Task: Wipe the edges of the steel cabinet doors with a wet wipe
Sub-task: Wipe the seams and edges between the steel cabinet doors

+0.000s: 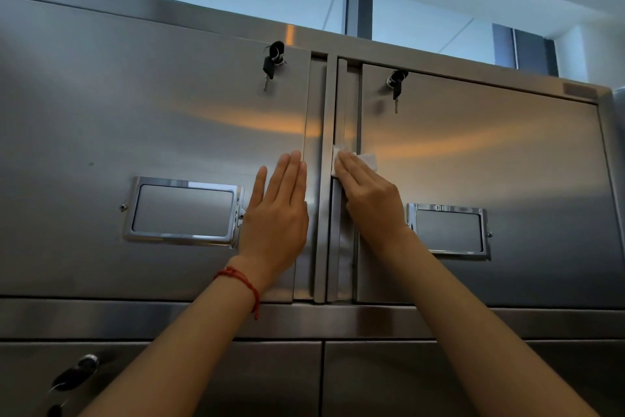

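1. Head view: the shiny steel left cabinet door (pixel 152 119) and the shiny steel right cabinet door (pixel 480 153) meet in the middle, seen from below.
2. The left hand (pixel 275 210) lies flat on the left door, next to its inner edge. Its fingers are straight and hold nothing.
3. The right hand (pixel 367 195) presses a small white wet wipe (pixel 367 159) on the inner edge of the right door, about halfway up. Its fingers lie almost flat on top of the wipe.
4. A black key (pixel 272 61) hangs in the lock near the top of each door.
5. A shiny silver label frame (pixel 184 212) sits on each door.
6. A thin red string bracelet (pixel 241 281) is on the left wrist.
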The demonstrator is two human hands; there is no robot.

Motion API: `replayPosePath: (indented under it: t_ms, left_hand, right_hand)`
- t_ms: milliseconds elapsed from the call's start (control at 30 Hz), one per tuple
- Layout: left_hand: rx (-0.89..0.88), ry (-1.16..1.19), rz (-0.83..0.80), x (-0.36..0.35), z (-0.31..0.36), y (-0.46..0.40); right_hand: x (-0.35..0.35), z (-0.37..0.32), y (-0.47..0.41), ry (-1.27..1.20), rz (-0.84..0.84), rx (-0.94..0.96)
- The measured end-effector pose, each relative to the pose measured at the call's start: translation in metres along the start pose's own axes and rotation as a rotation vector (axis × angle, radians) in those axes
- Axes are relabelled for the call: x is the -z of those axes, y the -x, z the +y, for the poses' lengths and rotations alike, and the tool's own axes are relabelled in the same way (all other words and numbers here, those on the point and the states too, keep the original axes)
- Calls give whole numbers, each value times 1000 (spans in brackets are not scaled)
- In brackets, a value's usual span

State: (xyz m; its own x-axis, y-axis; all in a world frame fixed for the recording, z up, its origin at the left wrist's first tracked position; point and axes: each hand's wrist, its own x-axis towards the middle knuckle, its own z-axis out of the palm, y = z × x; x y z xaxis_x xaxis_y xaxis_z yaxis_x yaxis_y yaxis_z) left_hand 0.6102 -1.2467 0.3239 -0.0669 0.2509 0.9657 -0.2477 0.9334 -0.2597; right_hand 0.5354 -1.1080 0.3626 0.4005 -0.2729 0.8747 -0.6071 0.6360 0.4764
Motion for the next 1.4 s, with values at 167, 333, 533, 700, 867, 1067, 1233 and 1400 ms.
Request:
replayPosePath:
  t_ms: [167,333,533,700,867,1067,1233,1400]
  left_hand:
    - [2,7,-8,0,0,1]
    - [4,3,1,-1,0,0]
    - [0,1,-14,0,0,0]
    - [4,3,-33,2,0,0]
    - [11,4,-51,4,1,0]
    - [6,6,-52,5,0,0]
    - [6,3,-59,5,1,0]
    - [4,5,-59,6,0,0]
  right_hand:
    - [4,-4,15,5,-15,47]
    - [2,-4,1,-22,-10,-24]
    - [4,-9,17,-25,17,2]
    - [6,-14,28,-21,-20,28]
    - [6,-13,16,-13,9,-18]
    - [7,-16,26,-35,-23,-12]
    - [10,-21,39,-11,-25,25]
    - [9,-20,26,-38,-33,-23]
